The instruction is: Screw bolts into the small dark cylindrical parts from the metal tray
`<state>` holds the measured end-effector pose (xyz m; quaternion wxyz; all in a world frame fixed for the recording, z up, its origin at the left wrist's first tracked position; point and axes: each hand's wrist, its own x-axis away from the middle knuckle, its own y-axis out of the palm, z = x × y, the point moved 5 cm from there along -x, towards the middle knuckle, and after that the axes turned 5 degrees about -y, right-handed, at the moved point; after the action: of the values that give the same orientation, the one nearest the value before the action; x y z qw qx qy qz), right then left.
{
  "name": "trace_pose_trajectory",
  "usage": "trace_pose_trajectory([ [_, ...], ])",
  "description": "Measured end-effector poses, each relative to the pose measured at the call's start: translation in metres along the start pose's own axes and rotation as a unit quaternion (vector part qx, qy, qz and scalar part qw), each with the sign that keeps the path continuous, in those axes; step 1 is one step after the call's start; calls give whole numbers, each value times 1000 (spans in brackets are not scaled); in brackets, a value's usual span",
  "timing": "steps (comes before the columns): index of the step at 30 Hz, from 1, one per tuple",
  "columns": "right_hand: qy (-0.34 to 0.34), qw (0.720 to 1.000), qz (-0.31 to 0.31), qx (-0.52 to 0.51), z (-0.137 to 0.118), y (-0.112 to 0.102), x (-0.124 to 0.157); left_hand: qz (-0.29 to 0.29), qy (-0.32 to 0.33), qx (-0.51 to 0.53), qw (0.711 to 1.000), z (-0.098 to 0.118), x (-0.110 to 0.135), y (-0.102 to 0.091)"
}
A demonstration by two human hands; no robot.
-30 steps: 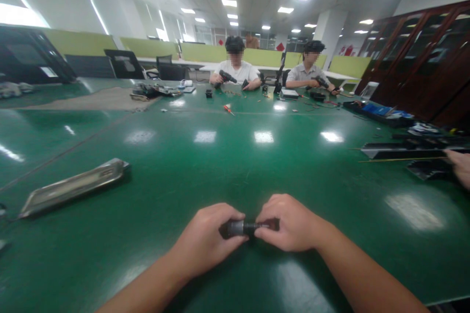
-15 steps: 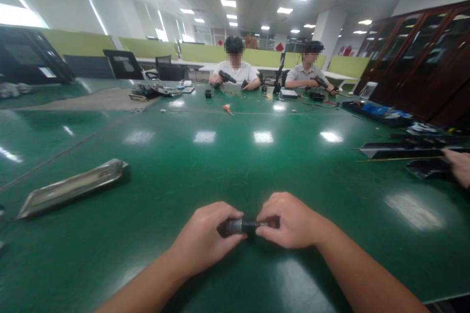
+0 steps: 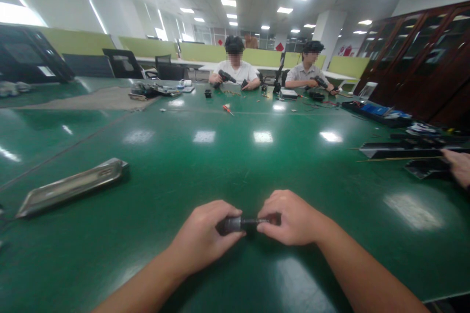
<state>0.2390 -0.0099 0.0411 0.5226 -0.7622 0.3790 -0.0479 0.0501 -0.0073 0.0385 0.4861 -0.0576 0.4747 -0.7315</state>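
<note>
My left hand point(image 3: 211, 232) is closed round a short dark grey cylinder point(image 3: 232, 225), thumb below and fingers above. From the cylinder's right end a thin dark rod point(image 3: 250, 221) runs across to my right hand point(image 3: 284, 217). The right fingertips and thumb pinch the rod's far end, where a slim metallic tip point(image 3: 266, 220) shows between them. Both hands are low over the green table point(image 3: 205, 171). What exact kind of part this is I cannot tell, as the palms hide its ends.
A long metal tray-like piece point(image 3: 73, 187) lies at the left. Black metal profiles point(image 3: 400, 149) are at the right, where another person's hand point(image 3: 458, 166) touches them. An orange screwdriver point(image 3: 228, 109) lies farther off. Across the table two people hold power drills point(image 3: 227, 77).
My right hand has shifted slightly up and to the right. The stretch between the hands looks thinner and a little longer, with more rod showing beside the cylinder.
</note>
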Motion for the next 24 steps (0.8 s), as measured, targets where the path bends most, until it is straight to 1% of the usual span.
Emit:
trace_pose_trajectory([
  [5, 3, 1000, 0, 1, 1, -1, 1, -2, 2, -13, 1000, -1, 0, 0],
  [10, 3, 1000, -1, -4, 2, -1, 1, 32, 31, -21, 999, 0, 1, -3],
  [17, 6, 1000, 0, 3, 2, -1, 2, 32, 44, -15, 998, 4, -1, -4],
  [24, 8, 1000, 3, 4, 3, -3, 3, 35, 56, -11, 998, 3, 1, -1],
])
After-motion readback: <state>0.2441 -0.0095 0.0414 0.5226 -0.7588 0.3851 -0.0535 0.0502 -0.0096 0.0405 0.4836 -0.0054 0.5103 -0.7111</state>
